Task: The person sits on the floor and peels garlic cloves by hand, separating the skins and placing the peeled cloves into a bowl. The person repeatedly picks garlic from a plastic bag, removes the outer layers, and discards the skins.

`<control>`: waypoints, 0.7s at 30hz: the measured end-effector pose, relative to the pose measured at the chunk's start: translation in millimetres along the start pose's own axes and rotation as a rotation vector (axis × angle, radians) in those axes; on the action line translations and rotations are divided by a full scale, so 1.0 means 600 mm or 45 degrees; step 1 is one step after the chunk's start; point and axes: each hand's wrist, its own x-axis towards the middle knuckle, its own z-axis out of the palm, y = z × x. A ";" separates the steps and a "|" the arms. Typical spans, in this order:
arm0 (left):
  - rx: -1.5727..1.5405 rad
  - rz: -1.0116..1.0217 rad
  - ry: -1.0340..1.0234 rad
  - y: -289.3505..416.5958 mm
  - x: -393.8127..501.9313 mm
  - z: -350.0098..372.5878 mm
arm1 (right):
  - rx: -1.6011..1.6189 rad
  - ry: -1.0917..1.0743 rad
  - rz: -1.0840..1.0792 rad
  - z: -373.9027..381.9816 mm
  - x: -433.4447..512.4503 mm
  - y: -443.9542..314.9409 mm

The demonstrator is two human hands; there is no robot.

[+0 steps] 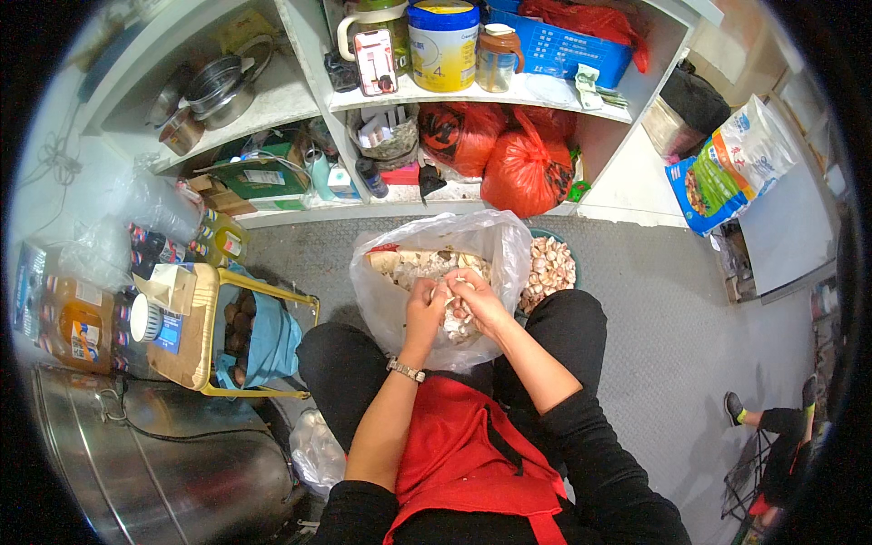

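Over a translucent plastic bag (375, 300), my left hand (426, 305) and my right hand (482, 303) meet at the fingertips. Between them they pinch a piece of garlic (446, 289), mostly hidden by the fingers, so I cannot tell whether it is a bulb or a clove. Papery garlic skins (422, 264) fill the bag between my knees. Some pinkish cloves (459, 312) show just under my right hand. Beyond my right knee stands a dark green basin (576, 262) heaped with garlic cloves (547, 267), partly covered by the bag's edge.
A yellow-framed stool (178, 340) stands left, with a blue bag (272, 344) of dark round items beside it. Ahead, white shelves (436, 101) hold a propped phone (376, 63), a large can (444, 48) and red bags (528, 170). Another person's legs (780, 422) show far right.
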 end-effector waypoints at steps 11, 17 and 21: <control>0.222 0.160 0.176 -0.010 0.002 0.003 | -0.447 -0.100 0.198 0.009 -0.014 -0.001; 0.288 0.161 -0.027 -0.020 0.007 -0.010 | -0.920 -0.150 0.025 -0.009 -0.004 0.000; 0.296 0.238 -0.074 -0.011 -0.001 -0.011 | -1.056 -0.258 -0.368 -0.017 -0.004 0.007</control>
